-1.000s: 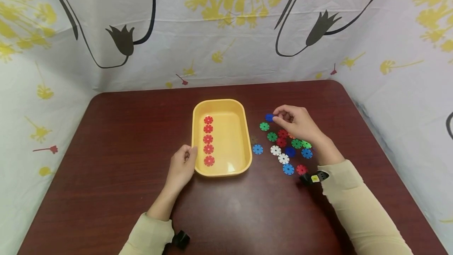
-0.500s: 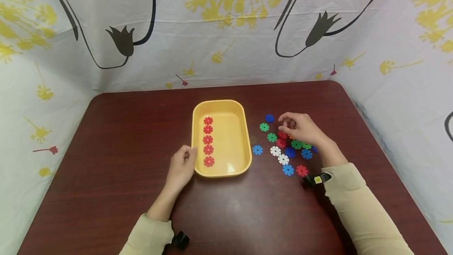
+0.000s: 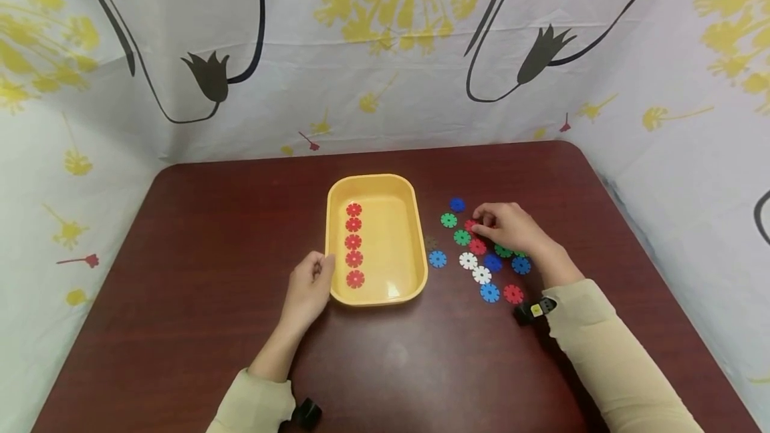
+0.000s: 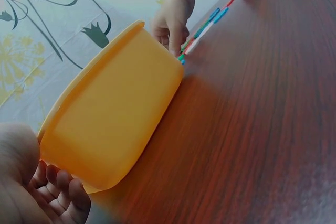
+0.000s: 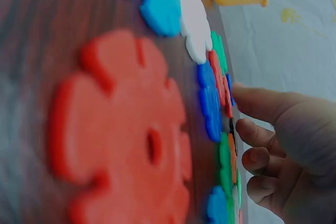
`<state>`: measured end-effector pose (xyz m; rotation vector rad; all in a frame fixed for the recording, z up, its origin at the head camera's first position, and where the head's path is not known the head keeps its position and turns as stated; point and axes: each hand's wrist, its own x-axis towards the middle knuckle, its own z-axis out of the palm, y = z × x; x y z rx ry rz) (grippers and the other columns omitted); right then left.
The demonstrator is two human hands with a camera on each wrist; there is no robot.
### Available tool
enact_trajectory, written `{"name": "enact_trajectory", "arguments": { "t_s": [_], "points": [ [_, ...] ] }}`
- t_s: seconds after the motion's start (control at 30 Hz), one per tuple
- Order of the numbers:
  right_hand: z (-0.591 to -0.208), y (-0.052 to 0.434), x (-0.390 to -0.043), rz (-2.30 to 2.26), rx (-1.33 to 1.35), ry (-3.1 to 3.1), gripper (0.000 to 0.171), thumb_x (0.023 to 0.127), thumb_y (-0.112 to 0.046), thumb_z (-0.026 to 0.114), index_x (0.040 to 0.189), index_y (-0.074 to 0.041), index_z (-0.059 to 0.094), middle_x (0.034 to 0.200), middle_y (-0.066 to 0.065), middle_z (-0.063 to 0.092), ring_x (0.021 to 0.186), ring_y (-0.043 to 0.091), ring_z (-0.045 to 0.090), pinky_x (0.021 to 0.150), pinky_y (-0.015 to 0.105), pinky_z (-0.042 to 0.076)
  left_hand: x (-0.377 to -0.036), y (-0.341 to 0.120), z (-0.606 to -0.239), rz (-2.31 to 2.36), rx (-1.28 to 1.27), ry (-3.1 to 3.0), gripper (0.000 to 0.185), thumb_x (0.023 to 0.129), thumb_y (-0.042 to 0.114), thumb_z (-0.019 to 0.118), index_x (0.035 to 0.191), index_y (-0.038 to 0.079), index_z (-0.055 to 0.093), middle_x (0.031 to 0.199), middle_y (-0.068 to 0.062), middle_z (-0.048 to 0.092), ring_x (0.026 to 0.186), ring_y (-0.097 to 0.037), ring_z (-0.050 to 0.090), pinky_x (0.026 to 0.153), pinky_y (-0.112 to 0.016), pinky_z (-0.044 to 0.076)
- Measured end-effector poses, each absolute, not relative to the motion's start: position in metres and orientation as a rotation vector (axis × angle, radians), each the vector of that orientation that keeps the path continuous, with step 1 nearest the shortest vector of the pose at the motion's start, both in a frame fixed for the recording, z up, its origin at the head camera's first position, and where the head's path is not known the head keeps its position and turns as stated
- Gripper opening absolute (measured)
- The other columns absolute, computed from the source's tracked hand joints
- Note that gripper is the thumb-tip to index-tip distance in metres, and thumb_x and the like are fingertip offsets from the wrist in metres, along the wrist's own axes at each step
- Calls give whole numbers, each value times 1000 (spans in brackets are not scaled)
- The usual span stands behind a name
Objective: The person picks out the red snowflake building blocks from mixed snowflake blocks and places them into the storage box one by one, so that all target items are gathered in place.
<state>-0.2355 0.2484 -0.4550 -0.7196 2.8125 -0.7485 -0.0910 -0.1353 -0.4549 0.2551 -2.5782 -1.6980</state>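
Observation:
My left hand grips the left rim of a yellow plastic tray, thumb over the edge and fingers curled beneath it in the left wrist view. Along the tray's left side runs a column of several red notched interlocking discs. Over the loose discs to the right, my right hand has its thumb and index finger on a red interlocking disc, pinching its edge. The right wrist view shows those fingertips at the red disc, the other fingers loosely curled. Part of the pile is hidden under this hand.
Loose discs lie right of the tray: blue, green, white, light blue and red. A brown disc sits near the tray wall. Patterned cloth hangs behind the dark red table.
My right hand has moved from beside the far blue disc back toward me to a red disc, which has shifted slightly left. My left hand stays on the tray.

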Motion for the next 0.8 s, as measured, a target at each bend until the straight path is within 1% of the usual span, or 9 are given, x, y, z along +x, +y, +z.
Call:
{"name": "enact_trajectory", "arguments": {
  "t_s": [0.23,0.37,0.47,0.57,0.8],
  "points": [
    [-454,251,-231,-673,-763,2741,28,85,-25,70,107,-9,64,64,-2,52,49,13,43,54,29,41,-86,-133,-457,-1701,262,-2588,31,97,35,49,77,11,50,59,-5,47,48,-18,47,44,-26,39],
    [-454,251,-232,-664,-749,2713,26,85,-24,70,105,-9,63,61,-1,49,50,13,42,55,29,40,-85,-133,-458,-1699,259,-2587,30,97,33,49,77,10,50,58,-5,46,47,-17,47,44,-26,38],
    [-452,250,-234,-678,-713,2690,26,82,-22,73,101,-7,62,61,0,47,53,14,42,56,30,39,-85,-133,-457,-1687,248,-2591,30,97,32,49,77,10,49,58,-4,46,47,-16,46,44,-25,38],
    [-450,248,-238,-689,-699,2673,28,81,-22,74,101,-8,61,64,1,47,55,15,42,58,31,40,-86,-134,-455,-1665,232,-2592,31,97,33,49,77,10,49,58,-3,46,47,-14,45,44,-25,38],
    [-447,244,-244,-700,-702,2659,29,81,-25,74,101,-8,60,66,2,47,55,14,42,57,30,39,-90,-135,-454,-1663,235,-2583,30,97,32,49,76,10,49,58,-3,45,48,-14,44,45,-24,37]
  ]
}}
